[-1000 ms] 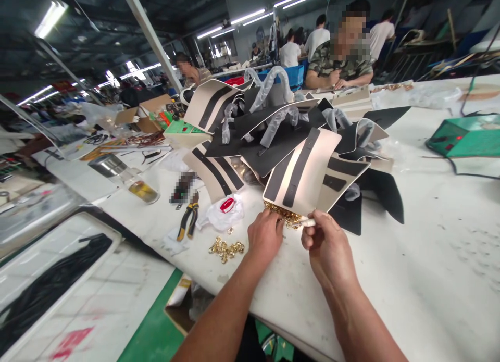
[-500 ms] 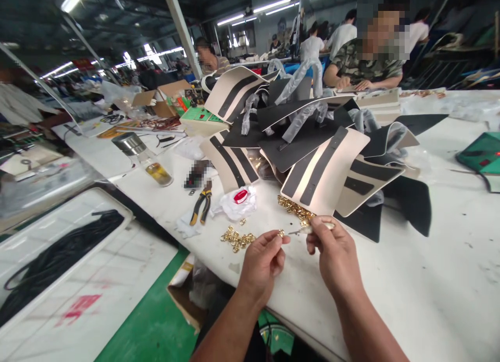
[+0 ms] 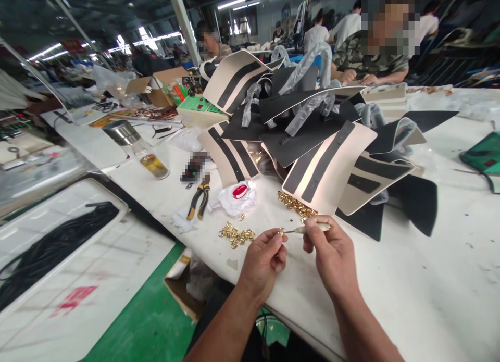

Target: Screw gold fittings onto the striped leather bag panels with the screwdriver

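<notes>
Between thumb and forefinger, my left hand (image 3: 262,258) pinches a small gold metal ring-like fitting (image 3: 282,231). My right hand (image 3: 332,247) grips a screwdriver (image 3: 312,228) by its pale handle, and the thin shaft points left, its tip at the gold fitting. Whether the tip is inside the fitting or only against it, I cannot tell. Left of my left hand lies a loose pile of gold fittings (image 3: 236,234). More gold fittings (image 3: 295,203) sit just beyond my hands, partly under a beige panel with black strips (image 3: 332,161).
Black and beige panels (image 3: 304,127) with plastic-wrapped handles are heaped ahead. Pliers (image 3: 199,198), a red object on white wrapping (image 3: 239,191) and a glass bottle (image 3: 154,165) stand or lie to the left. A white tray (image 3: 128,258) holds black cord. A co-worker (image 3: 369,60) sits across the table.
The screwdriver has moved left, and its tip now meets the gold fitting, where a gap showed before. My left hand has stayed nearly in place. The view has shifted slightly.
</notes>
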A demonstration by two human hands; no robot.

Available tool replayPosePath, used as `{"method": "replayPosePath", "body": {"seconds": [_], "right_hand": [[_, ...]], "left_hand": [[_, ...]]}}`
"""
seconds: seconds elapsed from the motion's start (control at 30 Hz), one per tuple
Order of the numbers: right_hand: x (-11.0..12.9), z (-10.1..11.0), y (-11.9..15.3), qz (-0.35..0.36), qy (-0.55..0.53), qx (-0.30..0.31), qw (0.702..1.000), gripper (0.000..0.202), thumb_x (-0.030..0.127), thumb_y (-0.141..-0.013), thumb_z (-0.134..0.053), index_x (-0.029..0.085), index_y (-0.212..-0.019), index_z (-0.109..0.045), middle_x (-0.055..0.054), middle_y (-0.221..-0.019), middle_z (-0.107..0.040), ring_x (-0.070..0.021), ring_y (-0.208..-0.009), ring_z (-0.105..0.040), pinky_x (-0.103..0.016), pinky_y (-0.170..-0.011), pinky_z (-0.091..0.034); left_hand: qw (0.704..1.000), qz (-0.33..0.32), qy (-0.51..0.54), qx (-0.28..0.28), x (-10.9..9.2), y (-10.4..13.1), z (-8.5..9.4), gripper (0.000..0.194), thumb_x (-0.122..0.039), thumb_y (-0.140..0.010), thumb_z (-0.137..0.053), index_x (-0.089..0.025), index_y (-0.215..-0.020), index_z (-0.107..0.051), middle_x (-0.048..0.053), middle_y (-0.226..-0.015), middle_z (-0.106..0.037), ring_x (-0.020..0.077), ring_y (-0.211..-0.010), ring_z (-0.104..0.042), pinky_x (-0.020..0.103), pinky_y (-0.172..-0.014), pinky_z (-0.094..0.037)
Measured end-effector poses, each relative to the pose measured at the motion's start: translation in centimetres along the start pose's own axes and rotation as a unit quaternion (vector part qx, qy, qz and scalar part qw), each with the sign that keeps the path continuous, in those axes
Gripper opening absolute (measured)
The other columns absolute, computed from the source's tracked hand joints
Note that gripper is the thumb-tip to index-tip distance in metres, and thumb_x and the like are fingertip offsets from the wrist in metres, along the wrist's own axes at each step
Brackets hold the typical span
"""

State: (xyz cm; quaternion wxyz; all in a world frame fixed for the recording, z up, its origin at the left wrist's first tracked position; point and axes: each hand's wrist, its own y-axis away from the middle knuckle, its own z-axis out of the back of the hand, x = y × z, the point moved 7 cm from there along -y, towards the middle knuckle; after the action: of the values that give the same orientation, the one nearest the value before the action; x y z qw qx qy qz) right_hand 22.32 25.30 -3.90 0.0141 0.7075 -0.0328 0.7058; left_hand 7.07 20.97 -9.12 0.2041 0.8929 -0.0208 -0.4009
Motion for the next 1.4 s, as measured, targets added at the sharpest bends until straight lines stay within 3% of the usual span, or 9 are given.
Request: {"method": "replayPosePath", "body": {"seconds": [0.3, 0.5, 0.6, 0.77, 0.83, 0.93, 1.1, 1.27, 1.4], "right_hand": [[-0.6, -0.3, 0.1, 0.017, 0.038, 0.023, 0.999, 0.033, 0.056, -0.098, -0.067, 0.024, -0.093, -0.068, 0.002, -0.065, -0.065, -0.0173, -0.060, -0.058, -0.031, -0.062, -0.046], [-0.5, -0.8, 0.0, 0.019, 0.037, 0.091, 0.995, 0.027, 0.051, -0.096, -0.067, 0.024, -0.098, -0.071, 0.000, -0.072, -0.068, -0.0187, -0.065, -0.062, -0.032, -0.065, -0.050], [-0.7, -0.8, -0.1, -0.017, 0.041, 0.105, 0.993, 0.038, 0.060, -0.095, -0.068, 0.024, -0.087, -0.071, -0.001, -0.065, -0.068, -0.0191, -0.060, -0.062, -0.031, -0.063, -0.050], [-0.7, -1.0, 0.0, -0.035, 0.080, 0.107, 0.990, 0.062, 0.074, -0.091, -0.069, 0.022, -0.058, -0.062, -0.004, -0.053, -0.063, -0.0183, -0.054, -0.059, -0.030, -0.058, -0.048], [-0.9, -1.6, 0.4, -0.033, 0.050, 0.143, 0.988, 0.058, 0.072, -0.091, -0.072, 0.021, -0.063, -0.068, -0.004, -0.057, -0.065, -0.0186, -0.055, -0.060, -0.031, -0.059, -0.050], [-1.6, -2.6, 1.1, -0.052, -0.037, 0.204, 0.977, 0.042, 0.062, -0.087, -0.082, 0.020, -0.092, -0.081, -0.005, -0.071, -0.072, -0.0204, -0.060, -0.065, -0.032, -0.059, -0.053], [-1.7, -3.3, 0.7, -0.052, -0.072, 0.174, 0.981, 0.039, 0.052, -0.080, -0.092, 0.022, -0.103, -0.081, -0.008, -0.087, -0.078, -0.0251, -0.077, -0.072, -0.033, -0.062, -0.057], [-0.3, -7.1, -0.8, 0.031, 0.072, 0.175, 0.981, 0.047, 0.056, -0.076, -0.091, 0.025, -0.111, -0.085, -0.010, -0.109, -0.082, -0.0306, -0.095, -0.075, -0.045, -0.083, -0.062], [2.1, -13.2, -0.5, 0.167, 0.159, 0.233, 0.945, 0.027, 0.048, -0.091, -0.078, 0.028, -0.107, -0.086, -0.008, -0.110, -0.080, -0.0291, -0.098, -0.073, -0.045, -0.090, -0.058]], "left_hand": [[1.000, -0.008, -0.012, -0.013, 0.1, 0.0, 0.2, 0.049, -0.041, -0.064, -0.102, -0.014, -0.095, -0.074, 0.002, -0.087, -0.071, 0.0037, -0.054, -0.050, 0.017, -0.043, -0.028], [0.993, -0.070, -0.084, -0.043, -0.6, 0.3, 1.3, 0.047, -0.047, -0.071, -0.097, -0.014, -0.098, -0.075, 0.001, -0.072, -0.070, 0.0059, -0.050, -0.050, 0.019, -0.044, -0.033], [0.982, -0.101, -0.151, -0.054, -1.4, 0.9, 1.9, 0.044, -0.049, -0.077, -0.092, -0.015, -0.098, -0.076, -0.003, -0.058, -0.063, 0.0071, -0.047, -0.048, 0.019, -0.047, -0.036], [0.961, -0.141, -0.233, -0.055, -3.3, 2.4, 2.4, 0.040, -0.053, -0.082, -0.086, -0.016, -0.096, -0.077, -0.003, -0.055, -0.060, 0.0084, -0.047, -0.049, 0.020, -0.048, -0.038], [0.958, -0.148, -0.239, -0.059, -4.0, 2.8, 2.8, 0.042, -0.054, -0.082, -0.086, -0.015, -0.095, -0.077, -0.003, -0.055, -0.060, 0.0085, -0.047, -0.049, 0.020, -0.048, -0.038], [0.964, -0.145, -0.211, -0.073, -4.8, 3.1, 4.0, 0.045, -0.055, -0.080, -0.087, -0.014, -0.097, -0.076, -0.003, -0.055, -0.060, 0.0084, -0.046, -0.048, 0.020, -0.047, -0.037], [0.979, -0.139, -0.104, -0.111, -5.5, 3.8, 6.3, 0.055, -0.056, -0.075, -0.090, -0.012, -0.103, -0.074, -0.003, -0.055, -0.060, 0.0073, -0.046, -0.045, 0.019, -0.046, -0.034], [0.990, -0.099, -0.068, -0.079, -4.6, 5.5, 7.8, 0.056, -0.059, -0.074, -0.092, -0.013, -0.100, -0.073, -0.003, -0.055, -0.059, 0.0065, -0.046, -0.043, 0.018, -0.045, -0.032], [0.995, -0.059, -0.074, -0.014, -2.9, 6.8, 9.2, 0.060, -0.066, -0.074, -0.089, -0.013, -0.096, -0.072, -0.003, -0.054, -0.061, 0.0055, -0.040, -0.039, 0.020, -0.041, -0.028]]}}
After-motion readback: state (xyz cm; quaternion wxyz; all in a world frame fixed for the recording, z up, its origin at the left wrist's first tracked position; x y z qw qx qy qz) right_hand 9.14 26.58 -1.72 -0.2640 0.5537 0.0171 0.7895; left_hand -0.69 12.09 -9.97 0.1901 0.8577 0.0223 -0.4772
